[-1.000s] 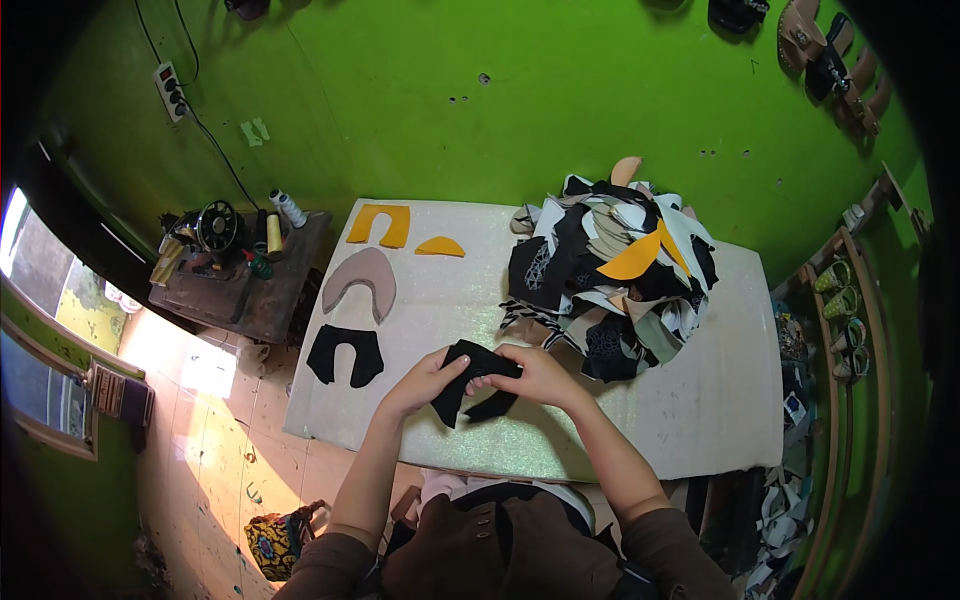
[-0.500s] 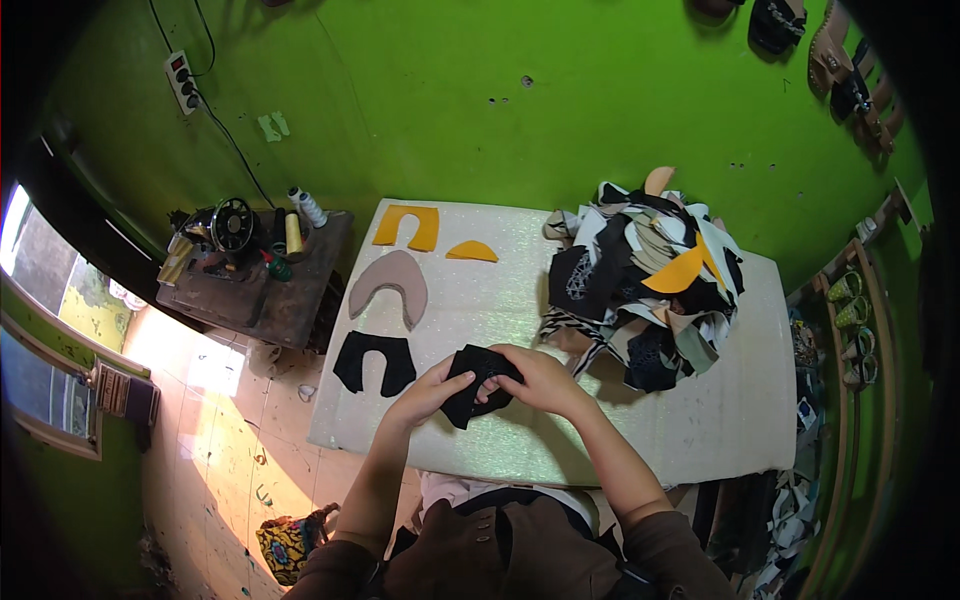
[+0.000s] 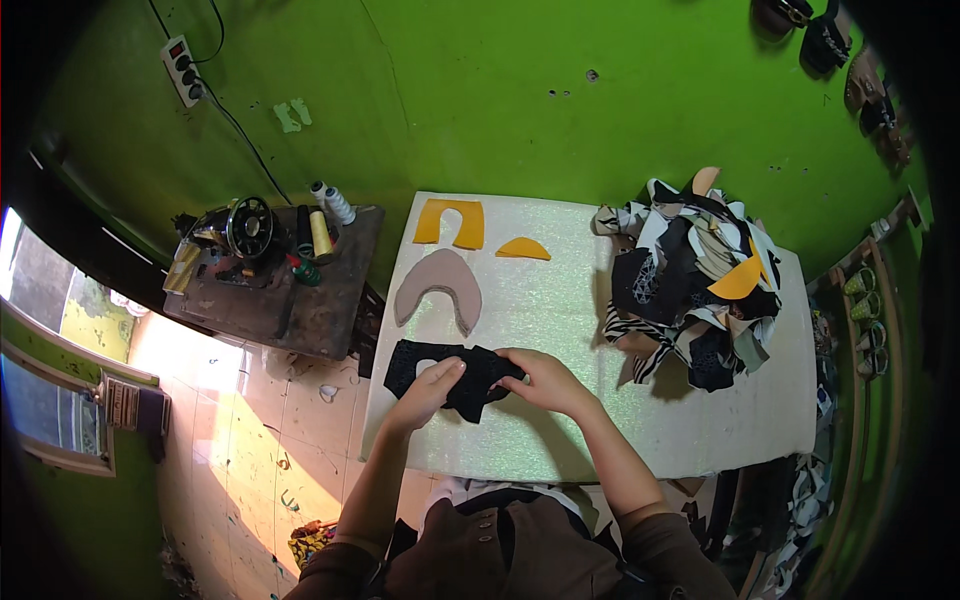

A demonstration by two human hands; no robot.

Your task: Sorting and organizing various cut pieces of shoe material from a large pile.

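Over the front left of the pale table, I hold a black cut piece of shoe-upper material (image 3: 474,372) between both hands. My left hand (image 3: 425,396) grips its left part, with the thumb on top and the other fingers mostly hidden. At its right edge, my right hand (image 3: 543,382) pinches it between thumb and fingers. Another black U-shaped cut piece (image 3: 402,372) lies flat at the left, partly covered by the held piece and my left hand. Just beyond are a stack of mauve curved pieces (image 3: 438,272), a yellow U-shaped piece (image 3: 432,224) and a yellow half-moon piece (image 3: 523,247).
A large heap of mixed scraps (image 3: 690,280) covers the right of the table (image 3: 570,310). To the left stands a sewing machine (image 3: 235,228) on a dark stand (image 3: 320,325), with thread spools (image 3: 321,234). Sandals (image 3: 868,90) hang on the green wall at the upper right.
The held black piece has moved left and now overlaps the black U-shaped piece on the table. My left hand has moved over that U-shaped piece too. The whole view has shifted slightly.
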